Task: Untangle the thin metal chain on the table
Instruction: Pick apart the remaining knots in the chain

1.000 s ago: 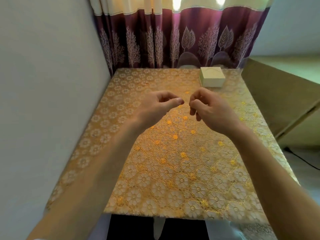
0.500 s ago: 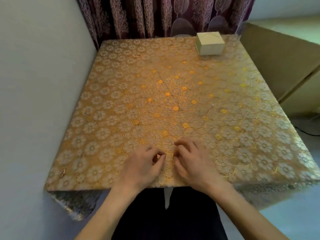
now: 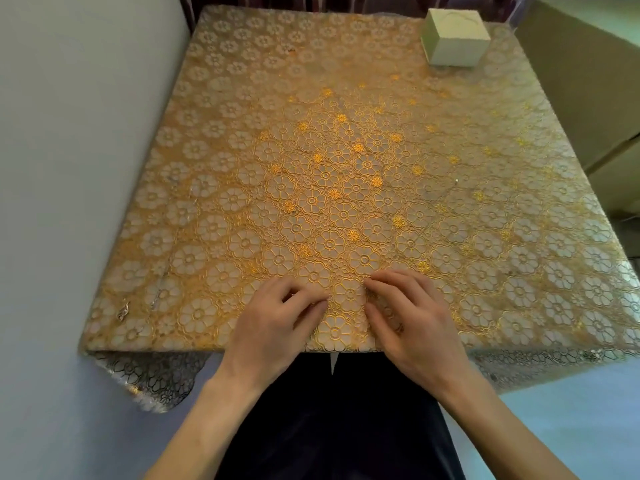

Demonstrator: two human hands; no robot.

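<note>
Gold cloth (image 3: 346, 202) is pressed by bent fingers of left hand (image 3: 273, 327) and right hand (image 3: 412, 323); chain not discerned, so grip and progress cannot be told.

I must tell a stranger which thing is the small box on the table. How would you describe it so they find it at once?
Start from the table covered with a gold flower-patterned cloth. Go to its far right corner, where the small box stands. It is a plain pale cream block, unpatterned unlike the cloth around it, with nothing else standing nearby.
</note>
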